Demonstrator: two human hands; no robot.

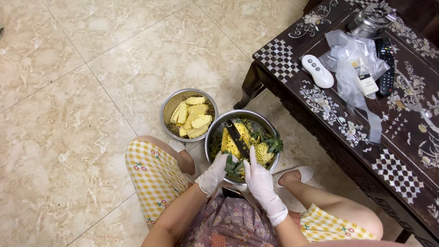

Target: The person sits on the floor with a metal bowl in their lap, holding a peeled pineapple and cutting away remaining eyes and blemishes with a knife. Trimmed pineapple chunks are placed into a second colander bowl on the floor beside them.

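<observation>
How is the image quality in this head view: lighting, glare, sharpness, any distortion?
Head view: even, soft indoor light; mild sheen on the floor tiles and steel bowl; the plastic bag on the table glares white; gloved left hand and right hand reasonably sharp; no obvious distortion.

Both hands wear thin white disposable gloves — the left hand [214, 173] and the right hand [261, 180] — reaching just past the wrists, with the forearms bare. The shorts [153, 176] are yellow-and-white check with small red cherry prints. The top [233, 222] is mauve, floral — and the slippers [299, 173] white.
</observation>
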